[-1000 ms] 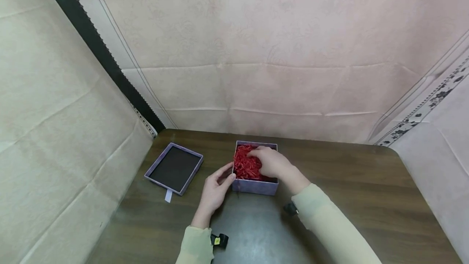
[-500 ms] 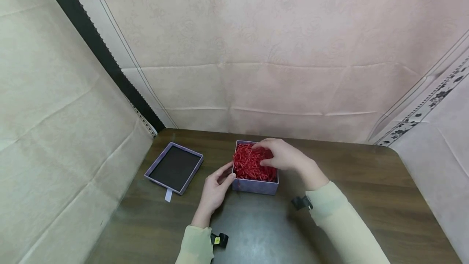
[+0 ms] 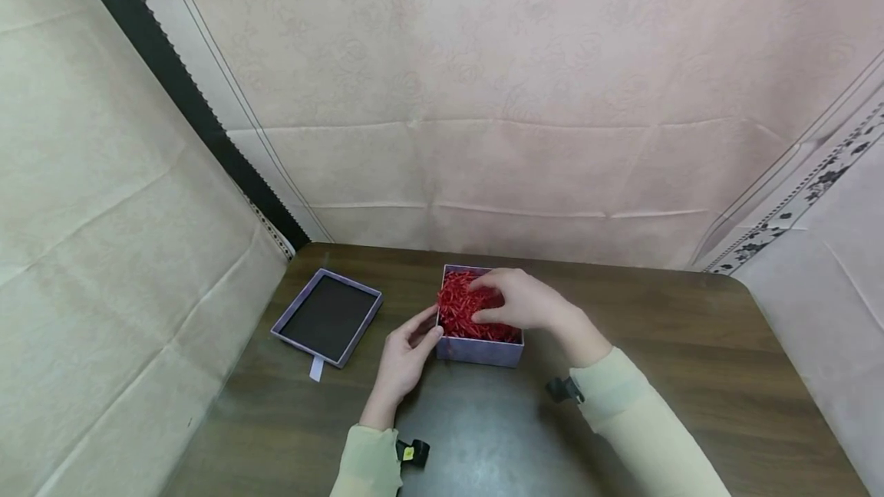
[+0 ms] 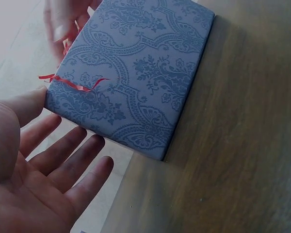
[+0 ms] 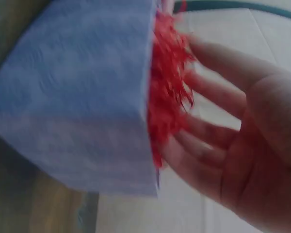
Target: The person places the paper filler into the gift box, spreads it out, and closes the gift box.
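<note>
A box with a bluish-purple damask pattern stands on the table, filled with red shredded paper. At its front left corner is my left hand; the left wrist view shows the thumb at the rim and the other fingers extended along the side wall. My right hand is over the box opening, its loosely spread fingertips touching the red shred. In the right wrist view the fingers press against the paper at the rim. One red strand hangs over the box's outer wall.
To the left lies the box's lid, inside up and dark within, a pale ribbon tab at its front. The brown wooden table meets a pale cloth backdrop behind and at both sides.
My right hand lifted back from the shredded paper to the right, then came down onto it again further left. The shred now spreads across the box's right side too. My left hand stays put.
</note>
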{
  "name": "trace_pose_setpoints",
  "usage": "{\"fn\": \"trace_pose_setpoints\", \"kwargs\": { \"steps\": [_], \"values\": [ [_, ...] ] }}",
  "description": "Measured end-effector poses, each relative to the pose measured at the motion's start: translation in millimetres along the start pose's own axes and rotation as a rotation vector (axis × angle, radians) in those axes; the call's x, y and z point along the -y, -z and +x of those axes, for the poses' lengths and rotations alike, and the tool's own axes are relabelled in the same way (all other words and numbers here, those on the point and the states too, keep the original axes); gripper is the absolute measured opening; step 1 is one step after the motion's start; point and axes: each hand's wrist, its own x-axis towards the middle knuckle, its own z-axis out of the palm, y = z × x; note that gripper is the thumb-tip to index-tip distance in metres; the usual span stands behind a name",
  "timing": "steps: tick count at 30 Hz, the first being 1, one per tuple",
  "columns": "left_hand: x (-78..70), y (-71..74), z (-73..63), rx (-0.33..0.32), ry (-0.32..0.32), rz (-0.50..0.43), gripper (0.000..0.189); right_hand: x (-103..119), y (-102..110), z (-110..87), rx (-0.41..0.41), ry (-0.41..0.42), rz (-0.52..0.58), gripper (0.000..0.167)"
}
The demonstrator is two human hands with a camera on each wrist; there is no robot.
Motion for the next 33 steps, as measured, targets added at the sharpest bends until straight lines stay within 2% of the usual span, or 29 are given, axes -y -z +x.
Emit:
{"fn": "trace_pose_setpoints", "kwargs": {
  "steps": [7,12,18,24,28,33],
  "values": [
    [0.3,1.5,0.6,-0.001,-0.006,0.008,0.043,24.8,-27.7,10.7,-0.094,-0.09,-0.149,0.068],
    [-0.2,1.8,0.9,-0.004,-0.008,0.009,0.042,33.2,-40.7,20.2,-0.099,-0.151,-0.235,0.07],
    [0.0,1.7,1.2,-0.006,-0.001,0.012,0.042,27.8,-52.5,31.0,-0.1,-0.23,-0.319,0.071],
    [2.6,1.0,1.1,-0.009,0.002,0.03,0.042,15.8,-54.1,34.5,-0.097,-0.33,-0.303,0.073],
    [3.3,1.0,0.3,-0.004,0.004,0.038,0.041,14.9,-47.4,29.6,-0.087,-0.329,-0.262,0.071],
    [3.1,2.2,0.2,-0.004,0.005,0.058,0.039,23.8,-36.1,19.0,-0.128,-0.264,-0.253,0.066]
  ]
}}
